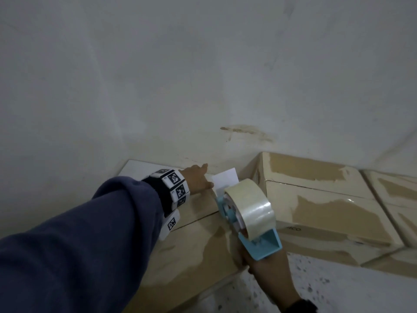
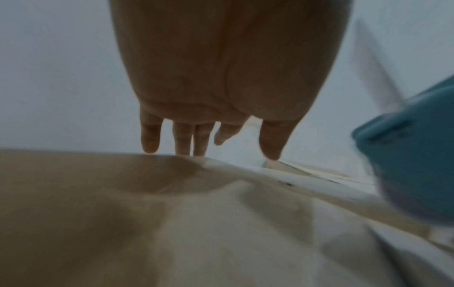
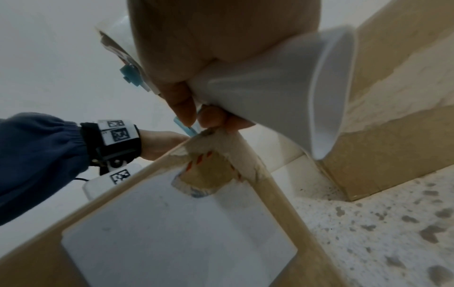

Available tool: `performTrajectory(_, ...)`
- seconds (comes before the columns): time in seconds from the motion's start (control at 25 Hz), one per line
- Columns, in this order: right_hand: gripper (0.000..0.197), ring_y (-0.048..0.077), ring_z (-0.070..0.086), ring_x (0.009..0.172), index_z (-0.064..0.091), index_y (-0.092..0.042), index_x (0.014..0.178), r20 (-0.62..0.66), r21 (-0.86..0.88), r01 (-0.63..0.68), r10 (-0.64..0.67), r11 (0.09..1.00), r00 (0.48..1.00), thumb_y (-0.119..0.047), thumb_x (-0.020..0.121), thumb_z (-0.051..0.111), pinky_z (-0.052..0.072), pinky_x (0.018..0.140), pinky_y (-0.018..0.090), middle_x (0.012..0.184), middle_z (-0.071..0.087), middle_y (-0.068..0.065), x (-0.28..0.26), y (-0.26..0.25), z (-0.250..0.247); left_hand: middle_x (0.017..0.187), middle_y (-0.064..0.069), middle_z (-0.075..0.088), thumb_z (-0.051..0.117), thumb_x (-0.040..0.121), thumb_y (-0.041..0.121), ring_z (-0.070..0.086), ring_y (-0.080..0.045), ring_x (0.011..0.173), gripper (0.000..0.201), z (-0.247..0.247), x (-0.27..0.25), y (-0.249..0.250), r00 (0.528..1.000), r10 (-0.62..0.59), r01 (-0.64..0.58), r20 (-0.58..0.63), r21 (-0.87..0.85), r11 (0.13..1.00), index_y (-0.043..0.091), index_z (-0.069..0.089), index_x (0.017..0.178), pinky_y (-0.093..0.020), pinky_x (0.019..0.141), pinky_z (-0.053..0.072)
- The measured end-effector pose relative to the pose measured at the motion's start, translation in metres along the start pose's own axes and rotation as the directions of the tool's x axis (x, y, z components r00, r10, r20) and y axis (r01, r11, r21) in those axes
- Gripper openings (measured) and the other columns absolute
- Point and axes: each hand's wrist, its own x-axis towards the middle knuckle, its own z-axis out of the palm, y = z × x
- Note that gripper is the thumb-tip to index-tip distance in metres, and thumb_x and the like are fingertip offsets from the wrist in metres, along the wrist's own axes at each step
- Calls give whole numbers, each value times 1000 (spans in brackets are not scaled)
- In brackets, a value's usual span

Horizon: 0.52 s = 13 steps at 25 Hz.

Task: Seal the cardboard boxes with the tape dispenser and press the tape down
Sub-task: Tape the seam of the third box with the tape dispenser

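Note:
A cardboard box (image 1: 194, 240) with a closed top seam lies in front of me against the wall. My left hand (image 1: 198, 179) reaches across it with straight fingers (image 2: 183, 141) resting at the box's far edge (image 2: 98, 174). My right hand (image 1: 266, 265) grips the handle (image 3: 270, 93) of a light blue tape dispenser (image 1: 259, 240) carrying a clear tape roll (image 1: 250, 206). The dispenser's front end sits over the far part of the box top, just right of my left hand. In the left wrist view the blue dispenser (image 2: 412, 147) is blurred at the right edge.
A second cardboard box (image 1: 320, 199) with torn paper patches sits to the right, and another box (image 1: 397, 195) lies beyond it. A white wall (image 1: 203, 75) rises directly behind the boxes. Speckled floor (image 1: 338, 288) shows at the lower right.

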Motion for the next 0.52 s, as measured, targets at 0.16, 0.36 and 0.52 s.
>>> performTrajectory(0.16, 26, 24, 52, 54, 53, -16, 64, -27, 92, 74, -72, 993, 997, -6, 79, 71, 41, 54, 37, 68, 60, 26, 11, -28, 11, 125, -13, 49, 51, 81, 46, 48, -35, 118, 58, 19, -52, 7, 990, 129, -121, -60, 113, 986, 5, 48, 122, -42, 97, 43)
performTrajectory(0.36, 19, 15, 54, 49, 59, -15, 64, 32, 82, 45, -48, 996, 998, -10, 76, 73, 44, 50, 32, 58, 62, 5, 19, -41, 12, 158, -10, -5, 63, 70, 66, -3, -31, 146, 117, 69, -112, 42, 1000, -15, 15, -4, 142, 990, 14, -7, 149, -51, 116, 7)
performTrajectory(0.52, 16, 12, 54, 47, 61, -19, 67, 100, 94, 26, -35, 995, 994, -15, 76, 74, 44, 47, 27, 55, 62, -2, 16, -50, 9, 156, -11, -20, 53, 72, 72, -17, -29, 145, 120, 112, -106, 63, 963, -251, 261, -96, 108, 959, 9, -18, 147, -62, 112, -1)
